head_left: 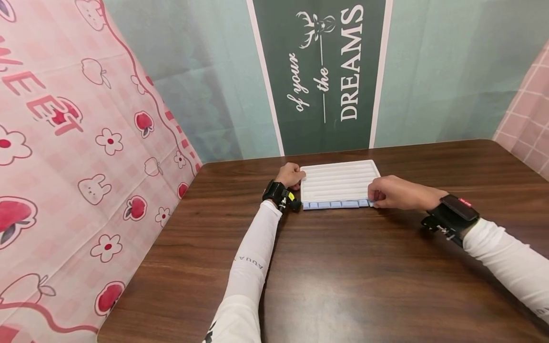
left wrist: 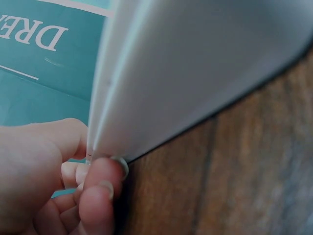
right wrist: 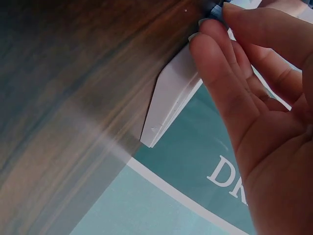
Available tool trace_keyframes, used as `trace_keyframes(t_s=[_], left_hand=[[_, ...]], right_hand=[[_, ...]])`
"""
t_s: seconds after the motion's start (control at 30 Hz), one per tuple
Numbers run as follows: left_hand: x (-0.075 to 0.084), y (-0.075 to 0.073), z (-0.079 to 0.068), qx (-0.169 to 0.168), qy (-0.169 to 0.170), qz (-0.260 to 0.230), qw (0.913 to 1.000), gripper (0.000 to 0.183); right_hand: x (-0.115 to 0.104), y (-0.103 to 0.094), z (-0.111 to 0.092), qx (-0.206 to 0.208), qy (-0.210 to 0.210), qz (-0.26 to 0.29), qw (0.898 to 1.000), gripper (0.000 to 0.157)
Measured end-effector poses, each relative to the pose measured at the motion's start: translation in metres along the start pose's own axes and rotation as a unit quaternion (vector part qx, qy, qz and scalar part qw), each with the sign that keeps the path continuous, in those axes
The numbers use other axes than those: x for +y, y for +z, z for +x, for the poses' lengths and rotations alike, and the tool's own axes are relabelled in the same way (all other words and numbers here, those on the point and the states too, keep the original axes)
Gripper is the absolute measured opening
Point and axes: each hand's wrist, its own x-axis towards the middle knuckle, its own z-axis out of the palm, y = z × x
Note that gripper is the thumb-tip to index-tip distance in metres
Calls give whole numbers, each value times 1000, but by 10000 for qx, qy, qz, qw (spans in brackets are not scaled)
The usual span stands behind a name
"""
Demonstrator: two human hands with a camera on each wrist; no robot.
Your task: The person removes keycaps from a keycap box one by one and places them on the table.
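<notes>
A white ridged tray (head_left: pixel 339 180) lies at the far middle of the table, a row of light blue keycaps (head_left: pixel 336 205) along its near edge. My left hand (head_left: pixel 290 175) grips the tray's left edge; in the left wrist view its curled fingertips (left wrist: pixel 101 171) press against the tray's side wall. At the right end of the row, my right hand (head_left: pixel 396 191) pinches a blue keycap (right wrist: pixel 216 13) between thumb and fingertips, right at the tray's near corner. The fingers hide most of this keycap.
The brown wooden table (head_left: pixel 343 276) reaches back to a green wall cloth (head_left: pixel 330 133) with white lettering. A pink patterned cloth (head_left: pixel 94 157) hangs along the left side, and pink tiles (head_left: pixel 527 109) show at the right.
</notes>
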Motion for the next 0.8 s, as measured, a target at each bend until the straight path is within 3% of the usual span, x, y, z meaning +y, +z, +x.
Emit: trace_keyframes(t_s=[0.8], left_hand=[[3, -1, -4, 84, 53, 16, 9999, 27]], right_hand=[[-1, -1, 0, 110, -28, -71, 9999, 12]])
